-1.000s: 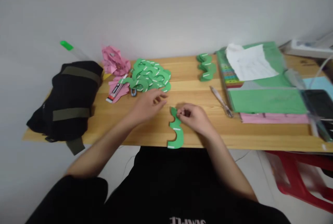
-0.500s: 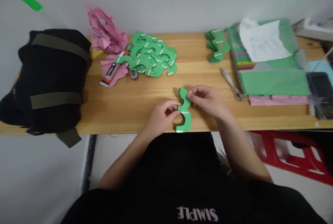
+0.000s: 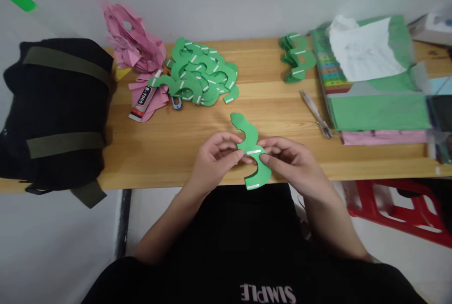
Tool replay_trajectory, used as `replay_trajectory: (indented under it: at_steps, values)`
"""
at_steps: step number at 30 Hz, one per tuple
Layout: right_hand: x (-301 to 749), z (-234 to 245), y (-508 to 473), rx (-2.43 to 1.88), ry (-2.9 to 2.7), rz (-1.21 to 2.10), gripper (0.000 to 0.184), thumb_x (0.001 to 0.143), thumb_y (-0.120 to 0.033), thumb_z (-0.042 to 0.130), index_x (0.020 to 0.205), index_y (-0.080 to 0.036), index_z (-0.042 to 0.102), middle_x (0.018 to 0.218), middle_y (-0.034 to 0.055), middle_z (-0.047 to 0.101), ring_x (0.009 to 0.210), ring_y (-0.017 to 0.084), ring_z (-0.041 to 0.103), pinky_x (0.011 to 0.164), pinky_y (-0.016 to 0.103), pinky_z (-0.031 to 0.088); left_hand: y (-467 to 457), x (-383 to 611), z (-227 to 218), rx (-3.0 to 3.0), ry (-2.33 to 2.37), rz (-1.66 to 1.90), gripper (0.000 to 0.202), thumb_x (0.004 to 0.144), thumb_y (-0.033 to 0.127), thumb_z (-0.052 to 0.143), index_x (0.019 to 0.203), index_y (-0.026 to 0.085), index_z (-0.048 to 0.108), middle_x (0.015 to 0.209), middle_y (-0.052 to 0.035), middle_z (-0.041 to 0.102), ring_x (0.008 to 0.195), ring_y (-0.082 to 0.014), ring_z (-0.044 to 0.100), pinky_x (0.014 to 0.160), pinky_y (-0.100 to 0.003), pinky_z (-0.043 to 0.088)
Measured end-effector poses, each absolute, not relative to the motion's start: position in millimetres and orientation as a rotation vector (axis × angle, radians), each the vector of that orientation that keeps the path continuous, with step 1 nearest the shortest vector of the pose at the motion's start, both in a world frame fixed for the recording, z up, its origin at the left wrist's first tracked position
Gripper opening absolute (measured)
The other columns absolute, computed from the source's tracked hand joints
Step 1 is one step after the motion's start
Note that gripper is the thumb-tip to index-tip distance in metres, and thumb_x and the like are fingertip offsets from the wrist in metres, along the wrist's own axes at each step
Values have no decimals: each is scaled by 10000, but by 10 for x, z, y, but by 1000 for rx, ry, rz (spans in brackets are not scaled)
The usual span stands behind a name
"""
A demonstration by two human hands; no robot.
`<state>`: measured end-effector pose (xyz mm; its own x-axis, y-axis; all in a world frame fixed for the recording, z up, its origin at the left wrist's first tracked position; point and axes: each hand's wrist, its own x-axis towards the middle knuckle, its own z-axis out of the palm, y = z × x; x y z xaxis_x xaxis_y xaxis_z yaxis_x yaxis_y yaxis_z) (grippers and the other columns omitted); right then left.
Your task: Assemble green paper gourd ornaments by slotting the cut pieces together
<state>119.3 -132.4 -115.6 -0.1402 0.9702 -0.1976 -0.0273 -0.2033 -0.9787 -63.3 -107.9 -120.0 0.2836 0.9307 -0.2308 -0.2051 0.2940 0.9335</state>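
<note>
**Both hands pinch one wavy green paper strip**

A wavy green paper strip (image 3: 249, 141) sits in front of the heap of green curved cut-outs (image 3: 201, 75), nearer the person, and its lower end overhangs the front edge of the wooden table (image 3: 169, 148). The left hand (image 3: 215, 158) pinches the strip at its middle from the heap's side. Its fingers are curled in and the fingertips press the paper beside a white tab. The right hand (image 3: 293, 165) grips the same bend from the opposite side, fingers closed on the strip's edge. Its thumb seems to lie beneath the paper, though the view hides it. The two hands almost meet at the tab.

Just left of the heap lie a glue tube (image 3: 141, 101) and pink paper scraps (image 3: 130, 45), with a black bag (image 3: 52, 106) farther left. To the heap's right stand a small stack of green pieces (image 3: 296, 56) and a pen (image 3: 315, 114).
</note>
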Motion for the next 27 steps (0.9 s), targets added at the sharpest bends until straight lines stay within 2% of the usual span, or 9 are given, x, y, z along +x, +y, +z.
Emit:
replay_trajectory:
  at_steps: [6, 10, 13, 17, 23, 27]
  values:
    - [1095, -1049, -1366, -1154, -1034, 1505, 66, 822, -267, 688, 848, -217, 656, 688, -43, 695, 615, 85, 659, 581, 205, 535, -1091, -585, -1052, 941, 929, 988, 164, 736, 141, 706, 851, 170, 593, 696, 33, 694, 604, -125, 712, 638, -225, 572]
    - [1074, -1001, -1397, -1172, -970, 1479, 161, 827, -273, 686, 971, -230, 630, 619, -68, 633, 557, 91, 624, 543, 219, 518, -1128, -554, -958, 941, 947, 988, 183, 736, 140, 720, 864, 171, 593, 729, 26, 713, 641, -131, 727, 663, -222, 573]
    - [1051, -936, -1443, -1345, -1065, 1177, 247, 804, -222, 708, 1034, -247, 619, 740, -46, 653, 656, 103, 637, 572, 225, 508, -1167, -530, -903, 980, 1011, 1015, 176, 747, 153, 727, 862, 173, 594, 734, 19, 728, 672, -145, 741, 656, -208, 571]
    - [1037, -842, -1495, -1480, -1321, 812, 183, 797, -189, 715, 961, -247, 660, 891, -16, 699, 770, 116, 649, 688, 260, 525, -1215, -511, -848, 1088, 1095, 1044, 159, 767, 153, 716, 878, 189, 609, 742, 14, 748, 713, -155, 749, 608, -183, 560]
    - [1033, -751, -1502, -1562, -1501, 618, 160, 785, -217, 726, 936, -234, 674, 875, 2, 712, 745, 139, 649, 652, 283, 543, -1272, -503, -802, 1307, 1200, 1086, 175, 756, 107, 708, 884, 205, 638, 800, 20, 751, 722, -124, 738, 480, -117, 499]
    - [1000, -687, -1507, -1611, -1525, 574, 124, 795, -210, 710, 912, -226, 673, 868, 5, 719, 723, 138, 653, 648, 287, 554, -1307, -495, -806, 1491, 1234, 1142, 187, 774, 99, 698, 910, 214, 642, 846, 29, 738, 719, -90, 722, 558, -110, 540]
